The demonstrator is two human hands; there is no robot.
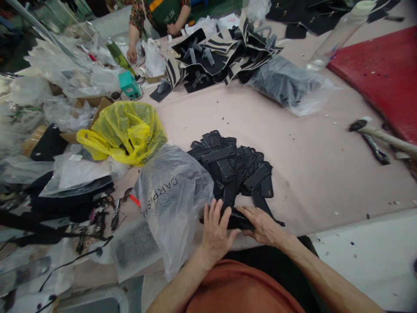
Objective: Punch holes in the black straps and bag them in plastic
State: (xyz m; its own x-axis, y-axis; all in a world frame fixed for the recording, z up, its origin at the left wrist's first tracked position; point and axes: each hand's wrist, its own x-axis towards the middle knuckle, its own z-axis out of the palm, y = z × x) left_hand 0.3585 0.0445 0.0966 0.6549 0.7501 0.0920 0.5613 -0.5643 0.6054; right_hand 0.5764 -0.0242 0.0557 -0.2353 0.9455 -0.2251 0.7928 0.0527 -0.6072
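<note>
At the table's near edge, my right hand (263, 225) is closed around the right end of a stack of flat black strips (240, 221). My left hand (216, 231) rests at the stack's left end, fingers stretched out and slightly apart. A loose heap of the same black strips (230, 163), some with small holes near their ends, lies just beyond both hands. To the left of the heap a clear plastic bag (172, 187) with dark contents and printed letters leans close to my left hand. What lies under my palms is hidden.
Left stands an open yellow bag (130, 130). Tools (115, 213) and plastic packaging crowd that side. Beyond are a teal box (129, 84), black pieces with straps (208, 56) and a filled bag (289, 82). A hammer (384, 134) and red board (384, 74) lie right. Another person's hand (132, 54) is across the table.
</note>
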